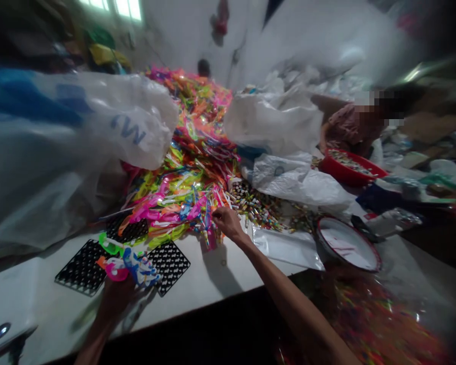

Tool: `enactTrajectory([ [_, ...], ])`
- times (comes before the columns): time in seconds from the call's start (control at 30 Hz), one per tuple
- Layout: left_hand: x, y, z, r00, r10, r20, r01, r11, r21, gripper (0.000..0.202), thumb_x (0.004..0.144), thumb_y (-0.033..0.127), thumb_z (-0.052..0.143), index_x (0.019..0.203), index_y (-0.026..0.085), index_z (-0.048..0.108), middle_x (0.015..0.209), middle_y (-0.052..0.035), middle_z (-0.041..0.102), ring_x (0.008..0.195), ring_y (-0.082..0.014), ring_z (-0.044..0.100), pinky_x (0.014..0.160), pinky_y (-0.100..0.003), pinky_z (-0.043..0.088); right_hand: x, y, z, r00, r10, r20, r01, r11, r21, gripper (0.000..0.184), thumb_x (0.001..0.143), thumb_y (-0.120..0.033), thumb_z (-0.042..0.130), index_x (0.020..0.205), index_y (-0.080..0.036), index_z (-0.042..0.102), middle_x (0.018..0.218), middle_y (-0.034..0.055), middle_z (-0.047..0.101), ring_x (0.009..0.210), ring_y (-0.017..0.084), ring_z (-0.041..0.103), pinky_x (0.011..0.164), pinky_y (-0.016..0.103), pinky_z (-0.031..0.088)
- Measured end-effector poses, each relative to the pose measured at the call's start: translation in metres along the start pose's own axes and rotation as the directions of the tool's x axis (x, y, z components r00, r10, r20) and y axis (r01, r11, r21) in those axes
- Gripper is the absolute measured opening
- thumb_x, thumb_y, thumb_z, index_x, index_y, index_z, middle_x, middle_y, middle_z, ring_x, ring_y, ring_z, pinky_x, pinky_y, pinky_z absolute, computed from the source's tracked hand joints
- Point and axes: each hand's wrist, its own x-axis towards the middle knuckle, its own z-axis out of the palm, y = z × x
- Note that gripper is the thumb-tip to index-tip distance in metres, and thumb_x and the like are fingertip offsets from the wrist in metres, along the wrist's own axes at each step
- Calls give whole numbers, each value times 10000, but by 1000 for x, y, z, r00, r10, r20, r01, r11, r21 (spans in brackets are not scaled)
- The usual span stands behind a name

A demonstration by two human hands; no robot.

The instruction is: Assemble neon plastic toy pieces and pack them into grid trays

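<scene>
My left hand (116, 296) is closed round a small bunch of bright plastic toy pieces (131, 266), pink, blue and white, held just above a black perforated tray (84, 267) on the white table (209, 279). My right hand (227, 222) reaches forward to the near edge of a big heap of neon plastic strips (182, 187), its fingers pinched on a piece I cannot make out. A second black tray (169, 259) lies between my hands. Small coloured tubes (264, 207) are scattered right of my right hand.
Large clear plastic bags (61, 147) bulge at the left and another bag (277, 119) stands at the back right. A round red-rimmed basin (347, 243) sits at the table's right edge. A seated person (349, 126) works over a red bowl (349, 170).
</scene>
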Motion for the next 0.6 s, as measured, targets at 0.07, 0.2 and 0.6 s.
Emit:
enactTrajectory([
  [0.07,0,-1,2,999,-49,-5,49,998,39,210,757,299,492,915,307,630,728,-15,702,947,-313,629,913,-521,456,26,7,-6,1000,2,-1,-2,987,-163,288,820,-139,443,1017,-179,650,938,71,650,862,191,586,728,275,423],
  [0.2,-3,-5,5,1000,-15,1,15,997,82,175,740,310,523,874,310,635,746,-13,707,941,-313,631,924,-520,444,67,-2,1,991,-111,72,130,919,-372,339,849,-120,395,1115,-187,595,1151,112,551,912,199,567,721,284,406],
  [0.6,-7,-2,18,993,110,-48,-102,984,143,192,728,392,524,824,265,631,758,-34,696,1026,-339,578,927,-521,432,8,-8,-3,979,-203,-26,200,976,-91,120,838,-205,491,858,-157,600,847,55,606,721,146,523,635,243,348],
])
